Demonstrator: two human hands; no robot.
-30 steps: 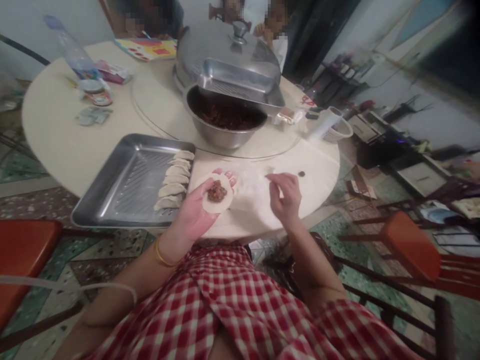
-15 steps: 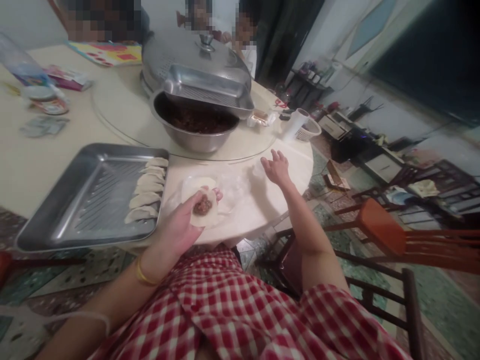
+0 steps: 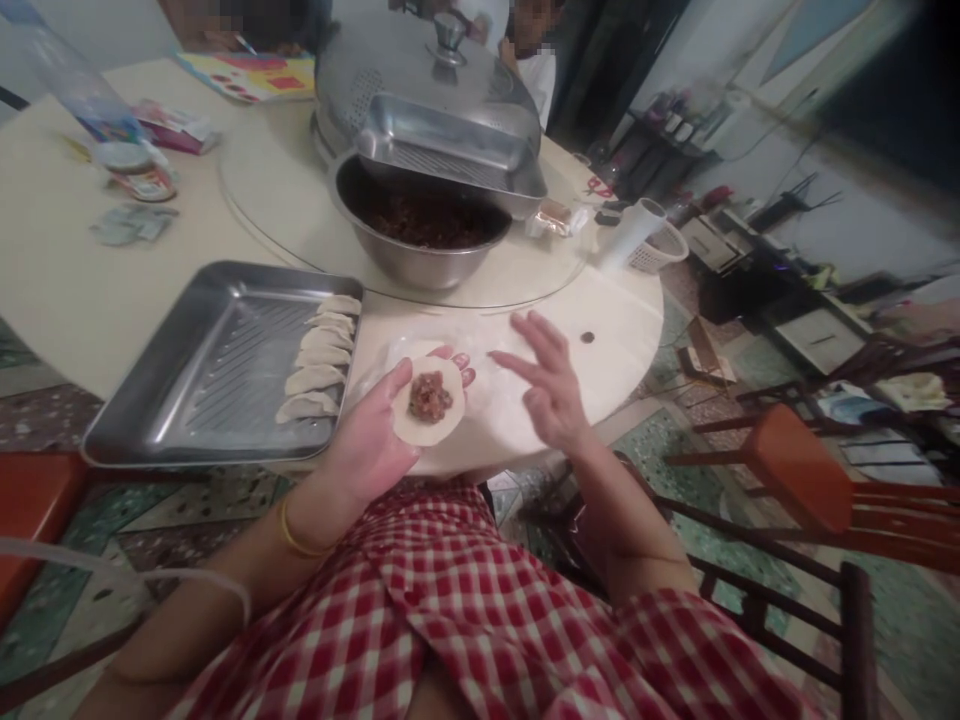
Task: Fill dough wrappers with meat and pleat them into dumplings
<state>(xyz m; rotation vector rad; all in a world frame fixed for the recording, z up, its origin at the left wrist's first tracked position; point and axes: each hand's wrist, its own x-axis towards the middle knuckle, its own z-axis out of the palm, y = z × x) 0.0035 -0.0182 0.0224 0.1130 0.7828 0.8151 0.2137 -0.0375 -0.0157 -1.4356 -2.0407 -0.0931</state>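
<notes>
1. The left hand (image 3: 367, 440) is seen palm up over the near edge of the surface (image 3: 75, 290). It is half cupped, and a round wrapper (image 3: 420, 428) is cradled on its fingers, with the thumb laid at the wrapper's left rim.
2. A lump of meat filling (image 3: 430, 396) is sat at the middle of the wrapper, and a bare band of dough is left all round it.
3. The right hand (image 3: 551, 385) is held wide open with the fingers spread and nothing in it. It is just right of the wrapper, not touching it, above a floured patch (image 3: 487, 350) of the surface.
4. On the left, a steel tray (image 3: 217, 370) is set on the surface, and five folded dumplings (image 3: 319, 378) are lined along its right side.
5. Behind the hands, a steel bowl (image 3: 420, 262) of the same dark filling is stood, with a second tray (image 3: 450, 155) rested across its far rim.
6. For a clean fold, the filling is best kept centred and the rim kept free of meat, since grease on the edge would likely spoil the seal.
7. The two halves are best met evenly and pinched from the middle outward, so that air is pressed out.
8. The palm should be kept cupped throughout, so the wrapper is not let slide or sag.
</notes>
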